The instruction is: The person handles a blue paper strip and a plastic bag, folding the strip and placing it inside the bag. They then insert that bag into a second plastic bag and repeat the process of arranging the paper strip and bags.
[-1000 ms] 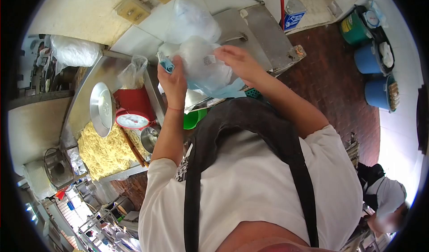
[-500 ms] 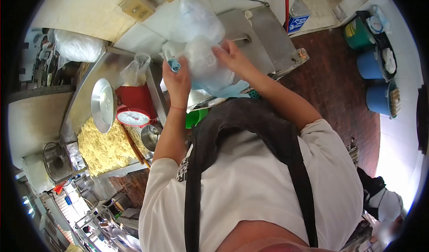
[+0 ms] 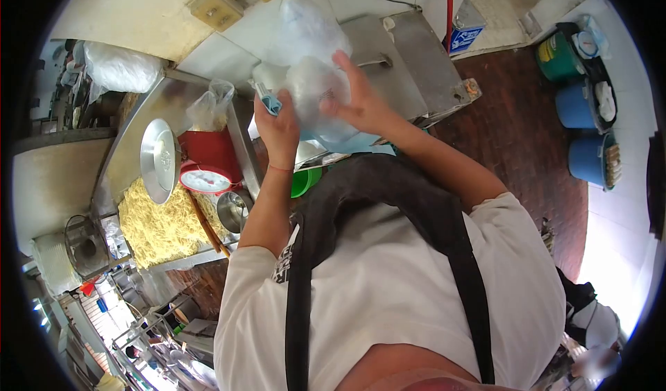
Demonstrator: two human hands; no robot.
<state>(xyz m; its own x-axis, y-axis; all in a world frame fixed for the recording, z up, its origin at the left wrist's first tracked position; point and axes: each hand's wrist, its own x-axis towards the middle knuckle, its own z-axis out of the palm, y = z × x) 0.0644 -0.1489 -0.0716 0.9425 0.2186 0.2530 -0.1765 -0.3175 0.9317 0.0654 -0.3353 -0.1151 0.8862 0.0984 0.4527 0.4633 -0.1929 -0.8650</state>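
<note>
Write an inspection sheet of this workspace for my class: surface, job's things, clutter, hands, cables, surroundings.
Surface: grey metal top, partly hidden.
Job's things: cloudy plastic bag bearing a printed mark; light-blue bundle.
Clutter: red scale, with yellow strands and a metal pot close by.
Hands: left hand pinches the light-blue bundle; right hand spread open at the bag, contact unclear.
Cables: one black cable, at top of view.
Surroundings: blue buckets, green bin, reddish floor.

red scale [image 3: 207, 147] beside heaped noodles [image 3: 154, 223], fan [image 3: 87, 247] beyond them, blue bins [image 3: 577, 107] and a green one [image 3: 555, 57] over by the wall [image 3: 619, 204]
</note>
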